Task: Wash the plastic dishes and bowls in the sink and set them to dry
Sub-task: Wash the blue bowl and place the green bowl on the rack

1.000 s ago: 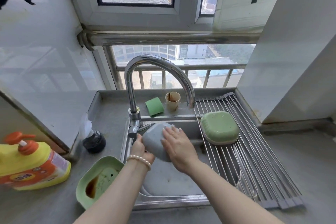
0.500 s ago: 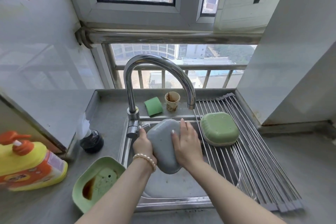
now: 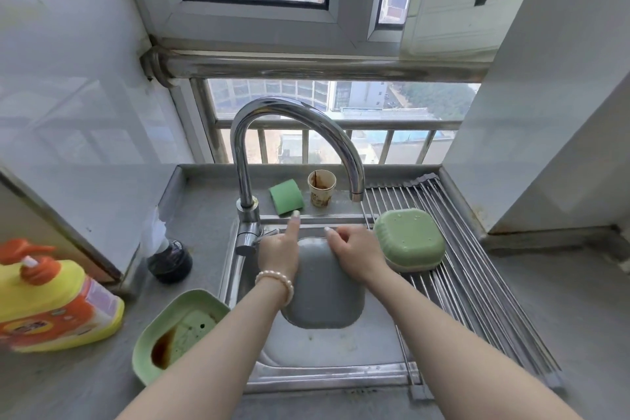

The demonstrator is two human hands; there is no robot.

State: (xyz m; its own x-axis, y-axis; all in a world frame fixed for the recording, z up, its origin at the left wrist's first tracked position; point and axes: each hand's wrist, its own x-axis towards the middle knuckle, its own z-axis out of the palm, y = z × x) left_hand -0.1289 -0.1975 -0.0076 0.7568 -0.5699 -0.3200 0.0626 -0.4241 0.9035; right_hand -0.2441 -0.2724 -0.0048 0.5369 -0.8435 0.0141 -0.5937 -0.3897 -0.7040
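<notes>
Grey bowl (image 3: 324, 286) at frame centre, upside down over the sink (image 3: 327, 377), under both hands. Left hand (image 3: 278, 254) gripping its left edge, forefinger sticking out toward the tap (image 3: 289, 133). Right hand (image 3: 356, 251) curled over the top right edge, gripping too.

Risks, judged:
- Wet plastic, edge-only hold: could slip and drop into the basin.
- Right hand just beside the green bowl (image 3: 409, 240) on the rack (image 3: 477, 283); a bump on the way over could push it along the bars.
- Dirty dish (image 3: 177, 334) at lower left overhangs the sink rim, brown liquid pooled inside; left forearm passes close above, could tip it.

Count: 2 bowls (1 grey, 1 green), 1 dirty dish, 1 stained cup (image 3: 321, 188), 1 sponge (image 3: 286, 197), 1 soap bottle (image 3: 51, 300), 1 rack.
</notes>
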